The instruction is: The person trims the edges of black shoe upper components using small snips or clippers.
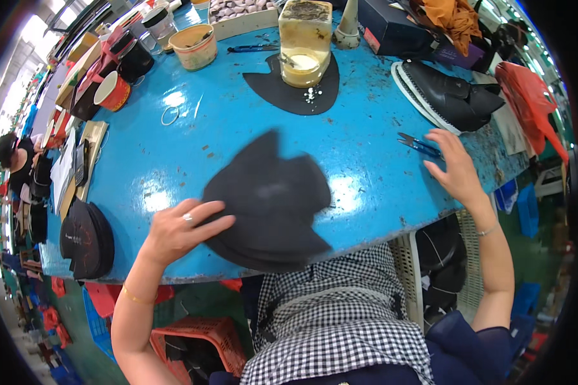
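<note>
My left hand (pixel 185 232) grips the left edge of a stack of black shoe upper pieces (pixel 266 199), its fingers lying over the top piece. The stack is slightly blurred and overhangs the table's front edge. To the right, my right hand (pixel 457 168) has thumb and fingers apart and holds nothing. Small dark thread snips (pixel 418 145) lie on the table just beside its fingertips. Farther off at the right rests a black shoe upper with a white edge (pixel 452 93).
On the blue table (pixel 141 154), a glue container (pixel 305 45) stands on another black piece (pixel 292 90). A second black stack (pixel 89 240) sits at the left edge. Toward the back left are a tub (pixel 194 48) and a red cup (pixel 112 92). Crates (pixel 202 333) stand below.
</note>
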`<state>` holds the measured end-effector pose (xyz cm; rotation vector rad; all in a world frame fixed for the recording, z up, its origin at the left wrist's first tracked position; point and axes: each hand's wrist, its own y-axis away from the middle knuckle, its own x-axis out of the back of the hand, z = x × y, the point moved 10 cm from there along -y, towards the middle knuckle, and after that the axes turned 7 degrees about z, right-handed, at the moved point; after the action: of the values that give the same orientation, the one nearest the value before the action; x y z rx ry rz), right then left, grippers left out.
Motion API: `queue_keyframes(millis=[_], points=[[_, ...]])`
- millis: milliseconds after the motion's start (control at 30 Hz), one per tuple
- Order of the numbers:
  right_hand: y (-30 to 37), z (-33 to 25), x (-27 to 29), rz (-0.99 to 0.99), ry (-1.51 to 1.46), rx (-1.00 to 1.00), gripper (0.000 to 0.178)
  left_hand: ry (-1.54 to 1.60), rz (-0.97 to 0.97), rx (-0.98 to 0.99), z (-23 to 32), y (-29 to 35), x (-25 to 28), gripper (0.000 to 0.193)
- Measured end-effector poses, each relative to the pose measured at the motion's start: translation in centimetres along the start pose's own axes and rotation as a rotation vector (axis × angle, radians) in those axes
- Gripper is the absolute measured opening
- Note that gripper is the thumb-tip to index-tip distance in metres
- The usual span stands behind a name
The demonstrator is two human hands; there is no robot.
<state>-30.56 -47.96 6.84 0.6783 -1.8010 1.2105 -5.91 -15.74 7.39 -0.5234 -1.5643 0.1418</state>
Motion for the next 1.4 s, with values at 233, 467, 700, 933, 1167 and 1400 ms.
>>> queue_keyframes(millis=[233,467,700,933,1167,1400], points=[[-0.9,1.1,-5.3,-0.238,-0.015,-0.058,0.038,-0.103,-0.031,0.073,-3.2,-3.3,-2.7,0.038],[0.1,2.4,-7.4,-0.325,-0.537,-0.488,0.015,0.513,0.154,1.105,-11.6,4.3,-2.2,0.026],[-0.5,-20.6,-8.5,-0.876,-1.349,-0.54,0.036,1.461,0.527,1.179,0.7,-2.2,-1.3,0.023],[3.3,-27.7,-10.5,-0.95,-1.752,-0.642,0.03,1.337,0.827,0.859,2.9,-2.8,0.3,0.024],[2.8,-26.2,-9.8,-0.749,-1.642,-0.583,0.014,1.097,0.286,0.915,3.3,-2.3,-0.7,0.014],[0.6,-24.5,-8.8,-0.705,-1.42,-0.271,0.015,1.156,-0.046,0.989,3.1,-1.2,-1.5,0.007]])
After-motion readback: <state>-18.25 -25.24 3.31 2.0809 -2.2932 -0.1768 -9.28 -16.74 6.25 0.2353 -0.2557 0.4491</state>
